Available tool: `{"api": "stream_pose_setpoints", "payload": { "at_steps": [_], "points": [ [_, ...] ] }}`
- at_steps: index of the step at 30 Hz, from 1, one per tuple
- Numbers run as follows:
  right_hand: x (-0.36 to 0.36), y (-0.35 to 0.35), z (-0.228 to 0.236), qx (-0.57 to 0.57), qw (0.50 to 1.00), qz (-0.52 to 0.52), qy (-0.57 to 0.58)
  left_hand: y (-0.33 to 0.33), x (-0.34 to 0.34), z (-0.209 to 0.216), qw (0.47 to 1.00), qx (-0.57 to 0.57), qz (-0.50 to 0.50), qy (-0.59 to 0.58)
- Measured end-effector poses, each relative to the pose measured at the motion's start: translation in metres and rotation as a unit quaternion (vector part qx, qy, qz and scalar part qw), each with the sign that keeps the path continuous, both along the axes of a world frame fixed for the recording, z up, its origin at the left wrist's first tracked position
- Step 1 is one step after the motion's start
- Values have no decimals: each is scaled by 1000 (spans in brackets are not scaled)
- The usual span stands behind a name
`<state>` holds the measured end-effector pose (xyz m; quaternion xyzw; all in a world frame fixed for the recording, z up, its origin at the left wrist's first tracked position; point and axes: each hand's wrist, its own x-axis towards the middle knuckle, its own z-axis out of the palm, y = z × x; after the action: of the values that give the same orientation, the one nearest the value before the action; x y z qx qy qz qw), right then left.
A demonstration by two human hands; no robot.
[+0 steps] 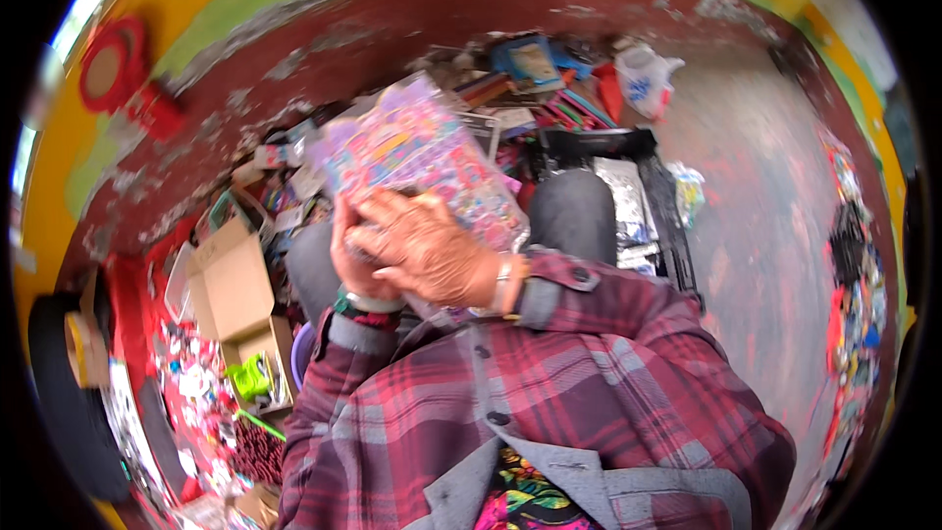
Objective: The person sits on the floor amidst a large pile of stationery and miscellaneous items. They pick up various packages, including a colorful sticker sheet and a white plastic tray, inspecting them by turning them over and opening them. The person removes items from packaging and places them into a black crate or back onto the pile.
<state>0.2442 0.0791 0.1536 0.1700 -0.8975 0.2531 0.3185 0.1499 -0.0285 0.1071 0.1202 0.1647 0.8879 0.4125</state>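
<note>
A flat, shiny pack of colourful stickers or printed sheets (pixel 432 152), in pink, purple and yellow, lies tilted across my lap between my knees. My left hand (pixel 355 253) stands at its lower left edge with the fingers stretched upward, some of them hidden. Over it lies my right hand (pixel 437 247), back upward, its extended fingers touching the left hand and its side resting against the pack's lower part. A pale bracelet (pixel 503 280) circles my right wrist.
An open cardboard box (pixel 231 280) with a bright green item (pixel 250 376) stands at the left among scattered small goods. A black tray (pixel 667 206) with silvery packets lies beside my right knee. Books and pens (pixel 579 108) pile against the red wall; a white bag (pixel 645 77) sits there.
</note>
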Motion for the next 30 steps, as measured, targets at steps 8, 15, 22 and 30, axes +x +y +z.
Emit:
{"api": "stream_pose_setpoints", "payload": {
  "at_steps": [8,15,22,30],
  "points": [
    [-15,49,-24,-16,983,-166,78,8,24,16,1000,-22,20,5],
    [5,137,-56,-474,858,-143,-135,-14,-3,36,996,-22,72,50],
    [20,75,-61,-678,649,106,-328,-11,-34,28,987,-18,141,77],
    [15,59,-51,-667,676,115,-292,6,-33,-1,994,-55,76,60]
  ]
}}
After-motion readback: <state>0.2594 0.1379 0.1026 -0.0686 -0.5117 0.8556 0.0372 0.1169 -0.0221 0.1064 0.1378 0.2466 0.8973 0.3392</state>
